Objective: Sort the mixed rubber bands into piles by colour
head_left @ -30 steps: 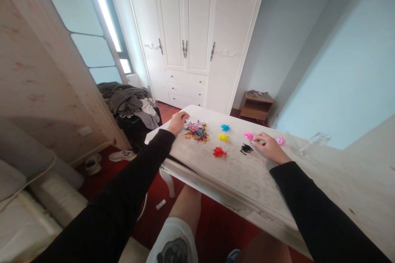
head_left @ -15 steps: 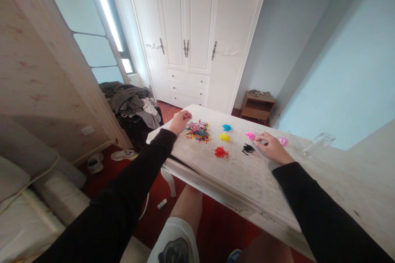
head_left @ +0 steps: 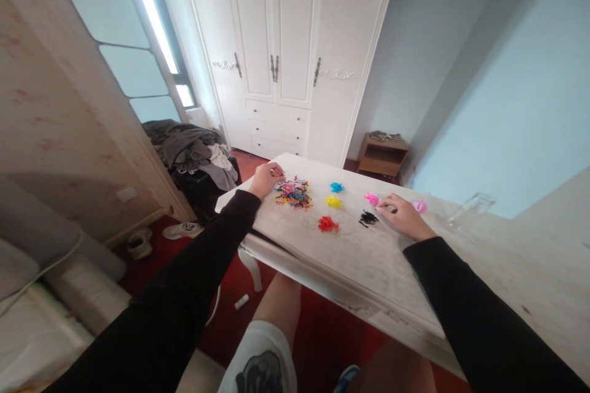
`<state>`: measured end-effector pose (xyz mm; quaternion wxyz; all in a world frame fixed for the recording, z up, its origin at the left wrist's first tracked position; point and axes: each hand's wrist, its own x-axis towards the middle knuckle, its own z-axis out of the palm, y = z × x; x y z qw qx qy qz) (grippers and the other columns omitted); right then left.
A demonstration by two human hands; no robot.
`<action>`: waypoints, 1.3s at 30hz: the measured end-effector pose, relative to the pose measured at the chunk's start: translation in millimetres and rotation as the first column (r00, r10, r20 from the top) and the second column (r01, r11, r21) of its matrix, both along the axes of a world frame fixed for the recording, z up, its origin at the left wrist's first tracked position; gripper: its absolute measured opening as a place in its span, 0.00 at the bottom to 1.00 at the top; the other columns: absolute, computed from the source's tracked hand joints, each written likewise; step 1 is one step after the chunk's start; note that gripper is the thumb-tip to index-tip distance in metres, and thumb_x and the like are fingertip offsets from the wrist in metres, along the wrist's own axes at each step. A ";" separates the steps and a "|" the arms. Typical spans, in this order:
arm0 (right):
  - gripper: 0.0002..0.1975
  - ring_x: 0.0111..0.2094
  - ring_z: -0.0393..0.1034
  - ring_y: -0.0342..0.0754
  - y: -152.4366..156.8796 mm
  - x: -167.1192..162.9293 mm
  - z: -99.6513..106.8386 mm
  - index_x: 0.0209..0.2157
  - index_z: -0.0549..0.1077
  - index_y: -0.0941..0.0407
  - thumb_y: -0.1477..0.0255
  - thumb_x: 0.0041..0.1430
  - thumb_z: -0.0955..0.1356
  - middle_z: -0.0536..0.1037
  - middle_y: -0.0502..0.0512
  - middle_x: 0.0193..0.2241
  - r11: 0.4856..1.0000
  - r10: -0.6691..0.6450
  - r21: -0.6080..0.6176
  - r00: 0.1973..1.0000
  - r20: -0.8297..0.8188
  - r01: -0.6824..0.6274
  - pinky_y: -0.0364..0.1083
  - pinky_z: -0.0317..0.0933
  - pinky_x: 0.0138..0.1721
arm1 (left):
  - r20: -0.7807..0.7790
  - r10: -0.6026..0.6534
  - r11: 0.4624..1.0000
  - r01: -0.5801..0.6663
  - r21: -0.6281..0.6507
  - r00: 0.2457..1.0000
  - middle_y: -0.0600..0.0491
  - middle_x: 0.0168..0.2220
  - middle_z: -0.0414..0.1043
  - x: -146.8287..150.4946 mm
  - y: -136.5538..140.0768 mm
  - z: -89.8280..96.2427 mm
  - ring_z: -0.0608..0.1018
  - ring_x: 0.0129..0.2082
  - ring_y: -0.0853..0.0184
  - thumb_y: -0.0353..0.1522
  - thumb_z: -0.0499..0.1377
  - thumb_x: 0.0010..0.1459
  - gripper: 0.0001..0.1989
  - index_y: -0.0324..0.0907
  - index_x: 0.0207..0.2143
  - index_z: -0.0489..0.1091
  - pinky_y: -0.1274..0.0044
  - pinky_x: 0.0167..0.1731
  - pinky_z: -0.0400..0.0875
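My left hand (head_left: 267, 178) is at the far left of the table, fingers pinched together beside a mixed heap of small multicoloured bands (head_left: 295, 194) that look like rubber bands. Whatever is between those fingertips is too small to name. Over on the right, my right hand (head_left: 400, 216) hovers with thumb and fingers closed, next to a pink pile (head_left: 371, 199) and a black pile (head_left: 367, 218). I cannot make out what it holds. Between the hands lie a blue pile (head_left: 337, 187), a yellow pile (head_left: 332, 202) and a red pile (head_left: 328, 224).
A lighter pink pile (head_left: 420, 206) lies beyond my right wrist, with a clear container (head_left: 472, 209) farther right on the white table (head_left: 369, 276). Behind stand a white wardrobe (head_left: 295, 24) and a small wooden cabinet (head_left: 382, 155). Clothes (head_left: 184, 147) are heaped at the left.
The view has shifted slightly, so everything sits a little farther left and higher. Both hands stay by the same piles, with their fingers still closed.
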<state>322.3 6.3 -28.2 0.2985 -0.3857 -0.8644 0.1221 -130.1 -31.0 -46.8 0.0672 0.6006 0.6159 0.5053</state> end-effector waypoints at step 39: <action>0.11 0.35 0.72 0.50 -1.0 -4.7 1.4 0.30 0.77 0.54 0.62 0.60 0.68 0.77 0.56 0.33 0.998 -0.056 0.012 0.993 -0.099 0.057 0.47 0.66 0.34 | -0.227 -0.444 0.888 0.459 0.017 0.867 0.51 0.29 0.79 109.1 -4.3 56.3 0.78 0.30 0.66 0.36 0.66 0.56 0.08 0.41 0.29 0.78 0.75 0.35 0.70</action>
